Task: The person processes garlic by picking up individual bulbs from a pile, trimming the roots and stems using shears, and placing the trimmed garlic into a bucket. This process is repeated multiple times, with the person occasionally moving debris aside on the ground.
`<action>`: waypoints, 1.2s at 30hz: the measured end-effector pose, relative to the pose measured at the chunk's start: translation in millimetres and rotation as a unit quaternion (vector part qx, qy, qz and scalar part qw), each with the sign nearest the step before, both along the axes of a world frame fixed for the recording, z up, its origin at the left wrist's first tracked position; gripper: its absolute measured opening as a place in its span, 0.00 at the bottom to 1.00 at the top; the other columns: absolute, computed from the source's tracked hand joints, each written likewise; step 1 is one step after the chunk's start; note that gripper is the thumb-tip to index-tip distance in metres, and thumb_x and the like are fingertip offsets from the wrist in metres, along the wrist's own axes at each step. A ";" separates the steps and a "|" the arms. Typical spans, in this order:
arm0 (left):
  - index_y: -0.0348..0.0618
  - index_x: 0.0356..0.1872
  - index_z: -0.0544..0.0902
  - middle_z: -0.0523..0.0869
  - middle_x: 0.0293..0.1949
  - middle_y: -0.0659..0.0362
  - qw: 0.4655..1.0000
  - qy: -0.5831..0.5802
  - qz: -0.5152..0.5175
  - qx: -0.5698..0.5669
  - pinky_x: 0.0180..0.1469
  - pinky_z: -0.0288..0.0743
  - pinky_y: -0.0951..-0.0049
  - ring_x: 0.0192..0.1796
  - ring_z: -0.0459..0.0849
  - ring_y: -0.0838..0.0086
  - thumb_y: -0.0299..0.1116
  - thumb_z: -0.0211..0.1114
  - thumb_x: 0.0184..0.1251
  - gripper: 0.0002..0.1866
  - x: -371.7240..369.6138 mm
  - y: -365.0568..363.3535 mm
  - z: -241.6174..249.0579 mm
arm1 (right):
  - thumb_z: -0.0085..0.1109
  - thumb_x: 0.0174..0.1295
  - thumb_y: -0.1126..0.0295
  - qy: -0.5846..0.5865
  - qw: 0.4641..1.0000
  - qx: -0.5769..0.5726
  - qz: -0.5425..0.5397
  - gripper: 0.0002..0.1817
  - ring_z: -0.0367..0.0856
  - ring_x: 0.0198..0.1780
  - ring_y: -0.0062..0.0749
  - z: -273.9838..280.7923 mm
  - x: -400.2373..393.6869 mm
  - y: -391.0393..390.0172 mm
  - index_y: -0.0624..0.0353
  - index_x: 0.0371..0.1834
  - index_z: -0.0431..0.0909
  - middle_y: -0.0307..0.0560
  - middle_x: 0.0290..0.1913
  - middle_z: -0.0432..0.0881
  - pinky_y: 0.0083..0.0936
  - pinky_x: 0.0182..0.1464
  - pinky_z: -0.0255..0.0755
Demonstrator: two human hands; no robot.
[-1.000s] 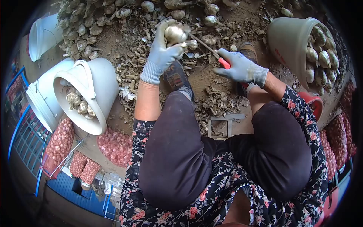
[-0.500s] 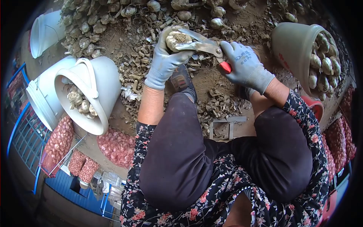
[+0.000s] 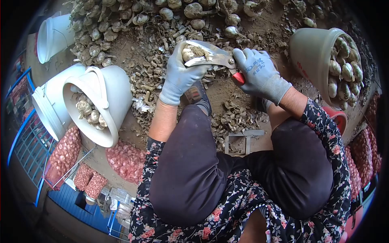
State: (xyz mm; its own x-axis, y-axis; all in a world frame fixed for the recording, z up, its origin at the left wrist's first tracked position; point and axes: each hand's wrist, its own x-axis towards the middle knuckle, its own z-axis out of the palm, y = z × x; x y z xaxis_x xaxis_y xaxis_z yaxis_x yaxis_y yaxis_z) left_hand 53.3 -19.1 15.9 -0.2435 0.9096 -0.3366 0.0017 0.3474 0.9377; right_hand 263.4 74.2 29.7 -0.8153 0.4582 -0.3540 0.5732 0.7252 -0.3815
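My left hand, in a grey glove, is wrapped round a garlic bulb whose dirty root side shows. Red-handled shears are gripped in my right hand, also gloved in grey. Their two blades are apart and straddle the bulb's root end, one above and one below. Part of the bulb is hidden by the blades and my left fingers. Dry trimmings litter the ground under both hands.
A heap of garlic lies at the far left. White buckets stand at left, one holding bulbs; a tilted bucket of garlic is at right. Red mesh sacks lie near the left. A metal frame is between my legs.
Both hands have come slightly down and nearer to me with the bulb and shears. The blades have turned a little around the bulb and now cover more of it.
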 end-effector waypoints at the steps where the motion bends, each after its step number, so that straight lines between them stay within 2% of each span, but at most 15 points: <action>1: 0.38 0.48 0.74 0.81 0.40 0.60 0.998 0.063 -0.025 -0.002 0.44 0.78 0.77 0.40 0.81 0.78 0.30 0.77 0.44 0.28 0.4 0.9 3.6 | 0.58 0.58 0.57 0.001 1.000 -0.001 -0.001 0.27 0.80 0.45 0.46 -0.7 -0.6 -0.3 0.61 0.56 0.64 0.55 0.40 0.78 0.44 0.49 0.70; 3: 0.39 0.46 0.74 0.82 0.39 0.61 0.985 0.159 -0.059 0.021 0.43 0.78 0.76 0.40 0.82 0.79 0.31 0.77 0.45 0.27 -0.7 3.3 5.9 | 0.60 0.55 0.59 0.018 1.000 -0.024 -0.001 0.28 0.79 0.45 0.46 -3.3 0.9 -0.4 0.61 0.55 0.65 0.54 0.39 0.78 0.45 0.50 0.68; 8: 0.37 0.47 0.76 0.85 0.37 0.59 0.989 -0.120 -0.060 -0.057 0.40 0.79 0.80 0.36 0.83 0.80 0.29 0.75 0.45 0.26 -4.9 -4.7 6.4 | 0.63 0.43 0.69 0.077 0.993 -0.088 0.004 0.34 0.77 0.41 0.51 -19.3 20.4 -6.5 0.65 0.57 0.65 0.56 0.36 0.75 0.41 0.41 0.70; 13: 0.36 0.50 0.75 0.84 0.30 0.55 0.943 -0.307 -0.091 -0.095 0.23 0.78 0.80 0.25 0.82 0.77 0.23 0.70 0.44 0.27 -22.0 -29.1 22.5 | 0.58 0.54 0.69 0.021 0.984 -0.167 -0.061 0.15 0.78 0.38 0.60 -27.0 28.5 -10.7 0.61 0.40 0.64 0.62 0.31 0.77 0.47 0.39 0.70; 16: 0.36 0.53 0.72 0.83 0.36 0.54 0.940 -0.191 0.277 0.048 0.29 0.80 0.77 0.30 0.83 0.74 0.26 0.69 0.54 0.24 -53.8 -68.0 59.9 | 0.57 0.54 0.69 0.049 0.976 -0.181 -0.110 0.14 0.77 0.38 0.62 -31.7 34.6 -6.1 0.62 0.40 0.65 0.64 0.31 0.77 0.48 0.38 0.69; 17: 0.34 0.53 0.72 0.82 0.40 0.54 0.945 -0.008 0.304 0.118 0.34 0.81 0.73 0.33 0.83 0.72 0.27 0.66 0.59 0.21 -71.2 -83.2 86.6 | 0.56 0.55 0.69 0.071 0.968 -0.188 -0.151 0.14 0.77 0.38 0.63 -32.8 36.8 -3.9 0.62 0.40 0.66 0.65 0.31 0.77 0.48 0.37 0.68; 20: 0.33 0.54 0.71 0.79 0.47 0.48 0.795 0.394 0.461 0.003 0.50 0.76 0.66 0.44 0.80 0.64 0.29 0.65 0.60 0.22 -137.9 -115.6 126.6 | 0.57 0.58 0.66 0.110 0.947 -0.185 -0.239 0.14 0.75 0.38 0.65 -38.4 48.3 0.9 0.62 0.42 0.69 0.65 0.30 0.76 0.42 0.37 0.69; 21: 0.35 0.56 0.70 0.79 0.46 0.46 0.689 0.609 0.374 -0.122 0.51 0.74 0.60 0.46 0.80 0.58 0.33 0.68 0.56 0.27 -170.1 -141.1 128.2 | 0.58 0.59 0.65 0.119 0.940 -0.184 -0.261 0.14 0.75 0.36 0.64 -36.7 47.0 0.6 0.63 0.42 0.70 0.63 0.29 0.76 0.37 0.37 0.70; 23: 0.36 0.54 0.72 0.79 0.46 0.43 0.695 0.615 0.311 -0.207 0.51 0.74 0.58 0.47 0.80 0.54 0.36 0.70 0.52 0.28 -174.7 -126.5 131.2 | 0.59 0.60 0.64 0.124 0.942 -0.188 -0.249 0.15 0.76 0.36 0.62 -33.8 47.2 2.5 0.62 0.42 0.70 0.62 0.29 0.76 0.37 0.38 0.71; 25: 0.35 0.50 0.75 0.78 0.47 0.42 0.416 0.886 0.158 -0.132 0.51 0.72 0.56 0.47 0.79 0.51 0.35 0.68 0.54 0.23 -159.3 -107.2 123.1 | 0.57 0.57 0.62 0.090 0.946 -0.205 -0.236 0.17 0.75 0.41 0.65 -37.3 50.7 3.9 0.62 0.41 0.67 0.66 0.32 0.76 0.45 0.40 0.69; 27: 0.36 0.44 0.79 0.83 0.38 0.50 0.741 0.640 0.192 0.072 0.42 0.76 0.66 0.35 0.82 0.62 0.25 0.62 0.59 0.12 -134.7 -53.9 96.2 | 0.58 0.57 0.61 0.103 0.936 -0.222 -0.252 0.17 0.75 0.41 0.64 -35.5 49.7 4.7 0.62 0.42 0.68 0.66 0.33 0.76 0.45 0.41 0.69; 28: 0.37 0.41 0.82 0.84 0.33 0.55 0.884 0.386 0.243 0.106 0.37 0.77 0.71 0.31 0.82 0.69 0.23 0.62 0.58 0.09 -99.3 -17.4 77.6 | 0.58 0.57 0.61 0.102 0.937 -0.219 -0.254 0.17 0.75 0.41 0.64 -37.5 49.9 5.3 0.62 0.42 0.68 0.66 0.33 0.76 0.45 0.41 0.69; 30: 0.40 0.34 0.83 0.86 0.34 0.53 0.833 0.514 0.057 0.197 0.44 0.78 0.68 0.35 0.84 0.65 0.28 0.65 0.57 0.05 -84.7 47.0 15.1 | 0.59 0.57 0.61 0.100 0.931 -0.216 -0.277 0.18 0.76 0.41 0.63 -44.9 50.2 6.9 0.62 0.43 0.68 0.64 0.34 0.77 0.44 0.41 0.70; 33: 0.38 0.55 0.72 0.80 0.49 0.38 0.839 0.510 -0.167 -0.086 0.52 0.75 0.60 0.51 0.81 0.51 0.44 0.66 0.59 0.27 -38.9 108.7 -45.6 | 0.60 0.56 0.60 0.111 0.923 -0.219 -0.295 0.19 0.77 0.42 0.62 -46.1 46.7 9.3 0.62 0.43 0.69 0.63 0.34 0.78 0.43 0.42 0.70; 36: 0.41 0.58 0.62 0.76 0.52 0.35 0.844 0.457 -0.136 -0.244 0.55 0.72 0.52 0.54 0.77 0.43 0.48 0.67 0.58 0.35 -19.7 129.2 -76.2 | 0.60 0.55 0.58 0.063 0.916 -0.260 -0.299 0.20 0.77 0.44 0.60 -46.4 42.8 7.2 0.62 0.43 0.70 0.63 0.37 0.78 0.42 0.44 0.69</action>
